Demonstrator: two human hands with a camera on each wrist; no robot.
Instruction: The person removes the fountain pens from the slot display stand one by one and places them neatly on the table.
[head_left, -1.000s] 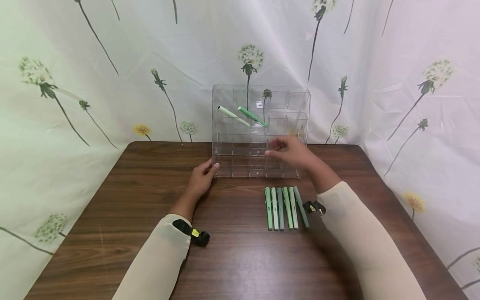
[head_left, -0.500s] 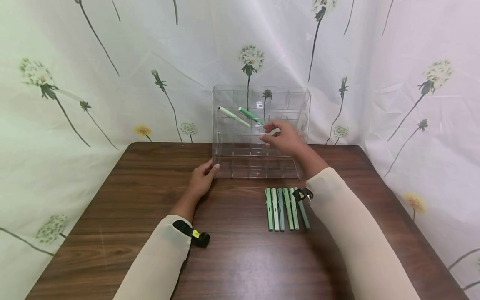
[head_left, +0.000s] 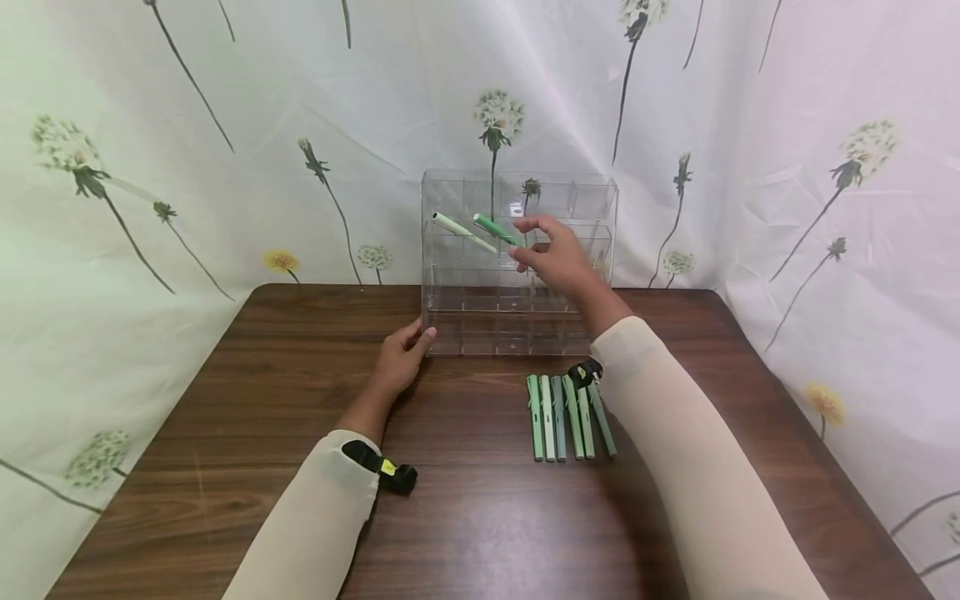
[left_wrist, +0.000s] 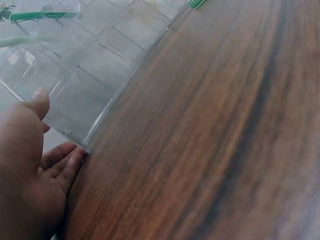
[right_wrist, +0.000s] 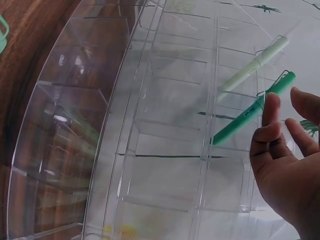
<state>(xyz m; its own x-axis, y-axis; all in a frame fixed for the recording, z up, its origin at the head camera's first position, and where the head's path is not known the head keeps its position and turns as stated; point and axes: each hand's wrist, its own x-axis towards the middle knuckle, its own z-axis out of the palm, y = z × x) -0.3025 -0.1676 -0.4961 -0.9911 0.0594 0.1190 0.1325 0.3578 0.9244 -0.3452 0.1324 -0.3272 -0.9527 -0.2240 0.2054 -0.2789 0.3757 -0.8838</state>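
Note:
A clear acrylic pen organizer (head_left: 480,325) with rows of compartments stands at the back of the table. My left hand (head_left: 401,358) holds its lower left corner, thumb in front and fingers at the outer side. Two pens lean in an upper row: a pale green capped pen (head_left: 463,231) at the left and a darker green capped pen (right_wrist: 250,115) beside it. Right at the darker pen's cap is my right hand (head_left: 553,254), thumb and forefinger spread apart around it. In the right wrist view the fingertips overlap the cap without closing on it.
Several capped pens (head_left: 547,417) in greens and grey-blue lie side by side on the brown wooden table (head_left: 465,517), in front of the organizer's right half, partly under my right wrist. A white flower-print curtain (head_left: 360,125) hangs close behind.
My right hand has moved up and left, from in front of the lower compartments to the darker green pen. The left hand stays at the organizer's corner. Both leaning pens keep their places.

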